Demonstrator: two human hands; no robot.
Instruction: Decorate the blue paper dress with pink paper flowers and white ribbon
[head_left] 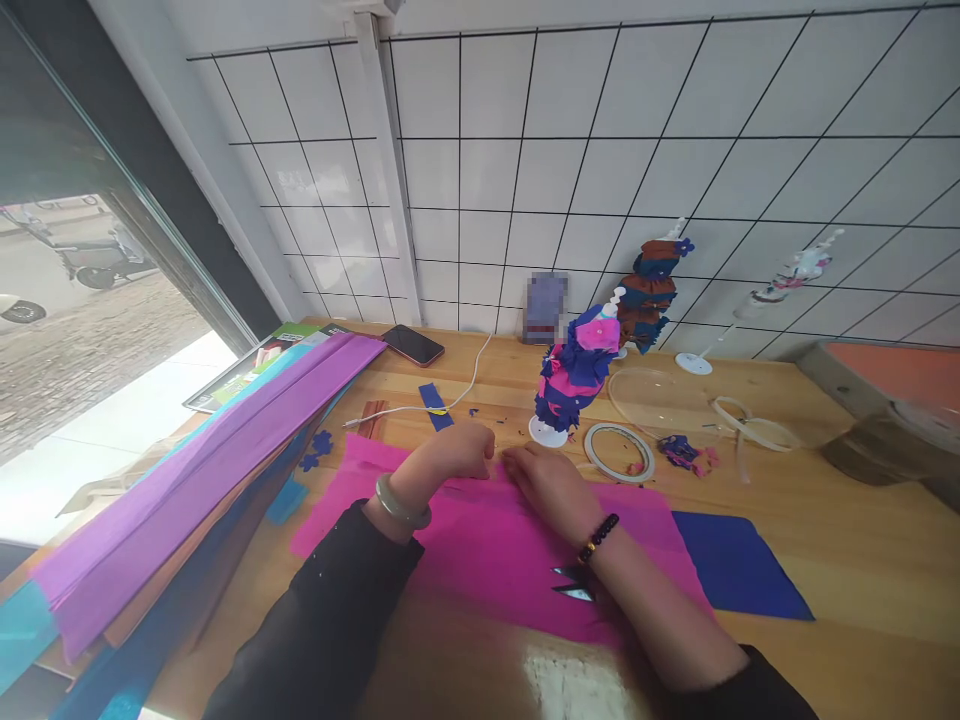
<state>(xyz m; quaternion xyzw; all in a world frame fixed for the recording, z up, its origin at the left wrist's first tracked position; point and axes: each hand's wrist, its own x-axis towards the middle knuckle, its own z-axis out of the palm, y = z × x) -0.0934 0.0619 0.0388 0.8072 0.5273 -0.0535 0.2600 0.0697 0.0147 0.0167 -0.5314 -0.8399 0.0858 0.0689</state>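
Note:
A wide sheet of pink crepe paper (480,560) lies across the table in front of me. My left hand (461,452), with a pale bangle at the wrist, is closed at the sheet's far edge. Close beside it, my right hand (547,485), wearing a dark beaded bracelet, bends its fingers down on the same edge. Both sets of fingertips seem to pinch the paper, though they are partly hidden. Scissors (574,592) rest on the sheet by my right wrist, their handles covered by the forearm. Blue crepe paper (739,565) sticks out at the right.
Behind my hands stands a blue-and-pink ruffled paper decoration (574,375) on a white base. A tape roll (619,453) and paper scraps (686,455) lie right of it. Long folded crepe sheets (225,470) fill the left side, near a phone (413,345) and white cable (472,380).

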